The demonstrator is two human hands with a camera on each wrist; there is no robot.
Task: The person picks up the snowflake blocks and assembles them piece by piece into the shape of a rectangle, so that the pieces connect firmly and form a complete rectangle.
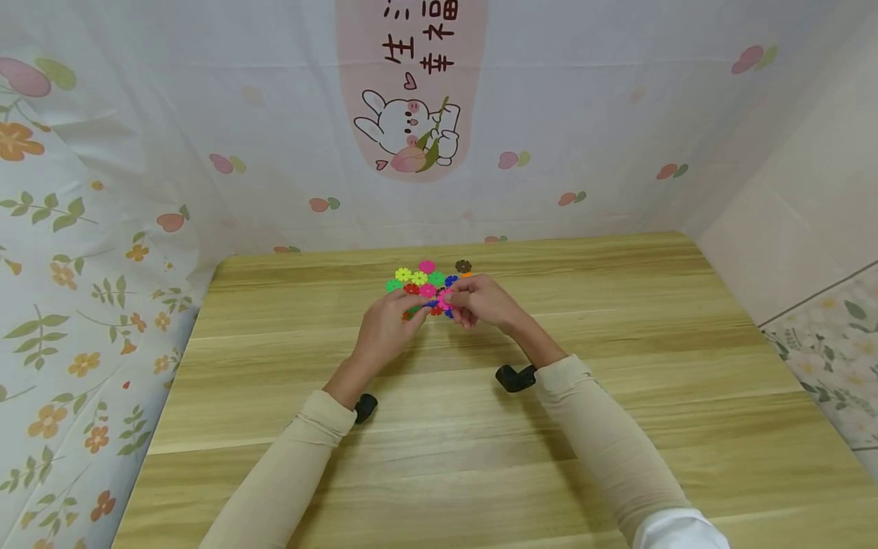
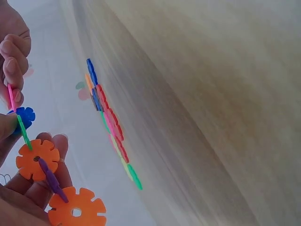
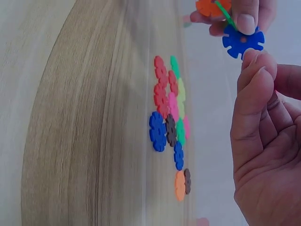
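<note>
Both hands are raised over the far part of the table, close together. My left hand holds a chain of slotted plastic flower discs. In the left wrist view the chain runs from an orange disc through a purple disc and a second orange disc to a green disc and a blue disc. The left thumb presses on the blue disc. A pink disc, seen edge-on, is pinched by my right hand against the blue disc's rim.
Loose flower discs in several colours lie flat beyond and below the hands, among them a yellow one, a brown one and a blue one. Black wrist devices show by the cuffs. A patterned cloth hangs behind the table.
</note>
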